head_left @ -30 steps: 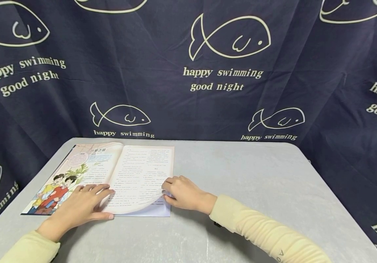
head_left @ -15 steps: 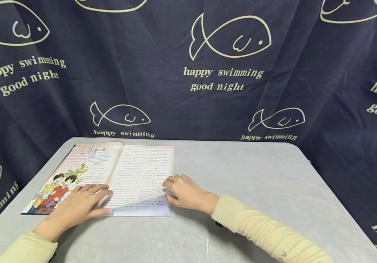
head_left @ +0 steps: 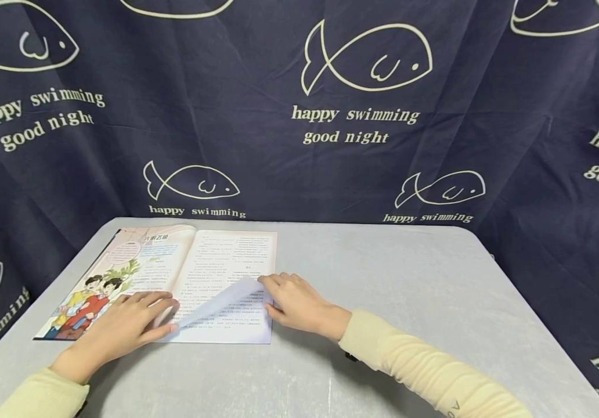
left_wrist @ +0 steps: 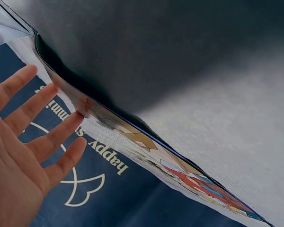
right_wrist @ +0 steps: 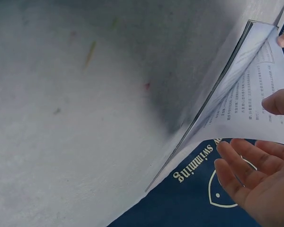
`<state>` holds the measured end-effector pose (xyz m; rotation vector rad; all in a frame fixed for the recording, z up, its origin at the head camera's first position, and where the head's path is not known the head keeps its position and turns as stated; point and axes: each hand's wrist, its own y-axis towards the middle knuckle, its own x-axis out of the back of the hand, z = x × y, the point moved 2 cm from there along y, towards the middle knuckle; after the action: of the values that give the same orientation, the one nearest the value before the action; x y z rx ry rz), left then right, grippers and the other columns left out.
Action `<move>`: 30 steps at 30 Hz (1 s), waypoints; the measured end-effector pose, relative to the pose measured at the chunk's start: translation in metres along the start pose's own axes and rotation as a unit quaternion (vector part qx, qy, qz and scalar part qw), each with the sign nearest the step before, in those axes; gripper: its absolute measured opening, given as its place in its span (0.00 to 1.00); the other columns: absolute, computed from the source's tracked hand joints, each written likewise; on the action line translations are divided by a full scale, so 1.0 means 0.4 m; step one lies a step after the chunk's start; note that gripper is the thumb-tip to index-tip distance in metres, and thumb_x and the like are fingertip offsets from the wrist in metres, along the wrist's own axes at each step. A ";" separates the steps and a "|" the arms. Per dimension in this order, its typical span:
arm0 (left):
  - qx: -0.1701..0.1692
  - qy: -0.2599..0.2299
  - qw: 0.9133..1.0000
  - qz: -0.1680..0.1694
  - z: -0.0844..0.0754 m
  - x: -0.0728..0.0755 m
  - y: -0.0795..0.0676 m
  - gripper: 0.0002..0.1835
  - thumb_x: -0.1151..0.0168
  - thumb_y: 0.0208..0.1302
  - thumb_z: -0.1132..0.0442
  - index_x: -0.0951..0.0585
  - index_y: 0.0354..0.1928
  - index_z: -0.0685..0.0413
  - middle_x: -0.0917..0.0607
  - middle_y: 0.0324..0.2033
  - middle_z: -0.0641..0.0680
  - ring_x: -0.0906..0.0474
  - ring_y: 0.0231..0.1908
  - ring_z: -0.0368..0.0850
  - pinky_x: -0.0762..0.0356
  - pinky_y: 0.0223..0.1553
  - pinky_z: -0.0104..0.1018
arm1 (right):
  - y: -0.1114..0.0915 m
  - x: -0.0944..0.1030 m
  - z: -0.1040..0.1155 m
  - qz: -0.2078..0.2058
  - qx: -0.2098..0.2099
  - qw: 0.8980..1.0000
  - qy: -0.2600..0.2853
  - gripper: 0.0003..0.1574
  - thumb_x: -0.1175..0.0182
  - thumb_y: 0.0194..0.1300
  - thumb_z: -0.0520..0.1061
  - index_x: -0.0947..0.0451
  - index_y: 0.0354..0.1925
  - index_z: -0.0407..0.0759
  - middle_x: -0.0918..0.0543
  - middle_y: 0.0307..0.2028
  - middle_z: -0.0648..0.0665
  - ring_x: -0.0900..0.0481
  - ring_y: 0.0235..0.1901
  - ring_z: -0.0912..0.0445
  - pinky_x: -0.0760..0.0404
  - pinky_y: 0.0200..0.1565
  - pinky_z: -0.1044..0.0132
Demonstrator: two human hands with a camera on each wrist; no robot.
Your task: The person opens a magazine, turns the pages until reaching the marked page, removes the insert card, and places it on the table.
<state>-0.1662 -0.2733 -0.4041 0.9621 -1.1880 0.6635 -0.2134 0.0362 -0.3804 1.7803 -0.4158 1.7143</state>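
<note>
Pinching a curled-up page in the right grip. Resting the left grip, spread, on the open magazine lying on the counter.

Book on the counter, which extends well to the book's right. Left hand over the book's left side, toward its near edge. Right hand at the book's right edge — raised leaf between both hands, above the book's right side. Curtain behind the book.
</note>
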 end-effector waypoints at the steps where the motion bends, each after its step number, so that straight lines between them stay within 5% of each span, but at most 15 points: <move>1: 0.001 0.000 1.000 -0.001 0.000 0.001 0.000 0.23 0.42 0.54 0.38 0.21 0.46 0.43 0.20 0.48 0.49 0.24 0.48 0.53 0.29 0.43 0.57 | -0.001 0.001 0.000 -0.005 0.000 1.000 0.000 0.31 0.45 0.62 0.50 0.36 0.60 0.40 0.23 0.53 0.45 0.24 0.51 0.53 0.25 0.52 0.60; 13: 0.009 0.008 1.000 -0.010 0.001 0.010 0.001 0.26 0.42 0.54 0.40 0.22 0.51 0.45 0.20 0.49 0.50 0.23 0.48 0.52 0.29 0.43 0.57 | -0.007 0.001 -0.003 -0.048 0.006 0.999 -0.012 0.32 0.45 0.60 0.48 0.38 0.61 0.39 0.27 0.57 0.45 0.25 0.51 0.54 0.24 0.48 0.63; 30: 0.023 0.020 0.998 -0.052 0.009 0.014 -0.002 0.31 0.39 0.53 0.44 0.27 0.57 0.51 0.21 0.49 0.53 0.23 0.46 0.54 0.29 0.42 0.55 | -0.016 -0.023 0.018 0.036 0.016 0.999 -0.031 0.34 0.44 0.60 0.54 0.37 0.61 0.41 0.27 0.56 0.45 0.27 0.52 0.52 0.26 0.52 0.56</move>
<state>-0.1657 -0.2773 -0.3985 1.0373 -1.0842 0.6259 -0.2049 0.0346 -0.3906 1.8669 -0.4863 1.7262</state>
